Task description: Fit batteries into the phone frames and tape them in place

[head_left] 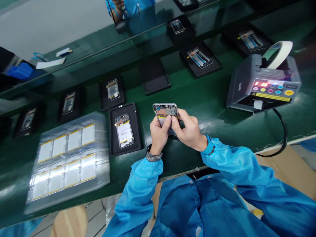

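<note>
An opened smartphone [165, 109], its inner boards showing, is held upright-tilted over the near edge of the green bench. My left hand [159, 133] grips its left side, with the thumb on the inner face. From the right, my right hand [189, 130] closes on the same phone, its thumb pressed beside the other one. Both thumbs and the fingers hide much of the phone's lower half. Left of my hands, a black tray [138, 131] carries another opened phone [124, 131] with a white battery in it.
A clear plastic tray [105, 164] of several batteries lies at the left. A tape dispenser [244, 82] with a lit display stands at the right, its black cable [285, 128] hanging off the edge. Black trays line the bench [209, 108]. Across it, a person [138, 6] in blue works.
</note>
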The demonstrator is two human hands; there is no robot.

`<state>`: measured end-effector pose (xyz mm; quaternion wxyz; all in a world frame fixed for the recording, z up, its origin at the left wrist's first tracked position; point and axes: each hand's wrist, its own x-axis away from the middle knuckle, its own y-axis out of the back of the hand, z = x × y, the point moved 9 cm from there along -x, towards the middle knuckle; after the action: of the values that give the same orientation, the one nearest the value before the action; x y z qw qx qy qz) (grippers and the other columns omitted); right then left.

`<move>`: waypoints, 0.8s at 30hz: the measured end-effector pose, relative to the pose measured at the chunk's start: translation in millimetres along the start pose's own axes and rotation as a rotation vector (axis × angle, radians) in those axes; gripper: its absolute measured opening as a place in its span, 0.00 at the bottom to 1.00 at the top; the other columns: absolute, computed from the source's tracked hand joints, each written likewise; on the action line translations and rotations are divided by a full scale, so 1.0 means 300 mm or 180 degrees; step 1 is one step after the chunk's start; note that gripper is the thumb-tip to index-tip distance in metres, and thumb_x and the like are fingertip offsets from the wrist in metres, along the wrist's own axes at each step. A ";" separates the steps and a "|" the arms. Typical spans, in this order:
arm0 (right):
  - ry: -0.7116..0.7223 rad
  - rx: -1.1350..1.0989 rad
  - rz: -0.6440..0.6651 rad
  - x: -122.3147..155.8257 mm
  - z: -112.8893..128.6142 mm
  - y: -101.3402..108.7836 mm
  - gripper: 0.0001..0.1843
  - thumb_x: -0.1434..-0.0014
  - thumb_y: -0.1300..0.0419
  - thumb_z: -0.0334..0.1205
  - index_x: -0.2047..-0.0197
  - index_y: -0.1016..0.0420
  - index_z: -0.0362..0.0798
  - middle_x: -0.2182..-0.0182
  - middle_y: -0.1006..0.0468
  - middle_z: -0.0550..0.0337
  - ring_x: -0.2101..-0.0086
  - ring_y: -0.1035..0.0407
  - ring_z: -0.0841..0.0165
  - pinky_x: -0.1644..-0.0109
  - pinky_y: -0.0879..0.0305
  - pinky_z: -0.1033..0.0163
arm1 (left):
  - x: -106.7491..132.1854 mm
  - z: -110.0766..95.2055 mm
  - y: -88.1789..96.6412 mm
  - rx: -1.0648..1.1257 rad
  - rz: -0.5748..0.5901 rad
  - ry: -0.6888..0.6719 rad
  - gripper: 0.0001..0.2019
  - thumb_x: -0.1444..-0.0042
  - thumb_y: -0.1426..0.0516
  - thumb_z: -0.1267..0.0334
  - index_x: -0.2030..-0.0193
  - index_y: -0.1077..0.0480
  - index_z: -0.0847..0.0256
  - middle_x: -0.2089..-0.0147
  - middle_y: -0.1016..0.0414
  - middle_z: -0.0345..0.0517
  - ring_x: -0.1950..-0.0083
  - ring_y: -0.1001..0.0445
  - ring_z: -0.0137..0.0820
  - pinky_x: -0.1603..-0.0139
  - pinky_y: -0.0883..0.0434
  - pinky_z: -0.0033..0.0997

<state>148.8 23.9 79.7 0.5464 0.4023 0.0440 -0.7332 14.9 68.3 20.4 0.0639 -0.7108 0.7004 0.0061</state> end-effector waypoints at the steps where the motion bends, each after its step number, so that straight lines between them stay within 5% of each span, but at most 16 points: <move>1: -0.0050 -0.0024 0.0019 0.000 -0.008 -0.001 0.14 0.28 0.47 0.40 0.44 0.28 0.46 0.62 0.17 0.53 0.67 0.22 0.65 0.64 0.27 0.63 | 0.000 -0.004 -0.001 -0.0018 -0.0003 -0.0012 0.22 0.46 0.32 0.42 0.61 0.23 0.62 0.65 0.20 0.44 0.64 0.23 0.31 0.60 0.26 0.30; 10: -0.0233 -0.0248 0.0201 -0.005 -0.033 -0.015 0.15 0.29 0.46 0.40 0.44 0.27 0.46 0.61 0.17 0.53 0.66 0.21 0.65 0.62 0.27 0.63 | -0.001 -0.016 0.013 -0.0147 -0.0163 -0.0081 0.21 0.45 0.33 0.44 0.60 0.22 0.62 0.62 0.18 0.46 0.63 0.22 0.32 0.59 0.26 0.31; 19: -0.0439 -0.0524 0.0129 -0.007 -0.040 -0.008 0.06 0.31 0.43 0.39 0.55 0.27 0.48 0.69 0.19 0.60 0.69 0.23 0.68 0.65 0.29 0.66 | 0.020 -0.042 0.008 -0.0383 -0.0394 -0.0119 0.18 0.48 0.32 0.49 0.62 0.23 0.63 0.67 0.20 0.44 0.68 0.25 0.29 0.65 0.28 0.28; 24: -0.0442 -0.0491 0.0082 -0.007 -0.052 -0.008 0.09 0.30 0.44 0.41 0.52 0.27 0.48 0.67 0.18 0.59 0.67 0.22 0.67 0.63 0.27 0.65 | 0.014 -0.039 -0.003 -0.0330 -0.0228 -0.0083 0.16 0.46 0.32 0.51 0.60 0.22 0.63 0.64 0.19 0.45 0.65 0.24 0.30 0.62 0.27 0.28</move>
<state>155.5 34.3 69.5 0.5869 0.3078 0.0572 -0.7467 14.9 63.2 31.7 0.0362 -0.7377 0.6724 0.0493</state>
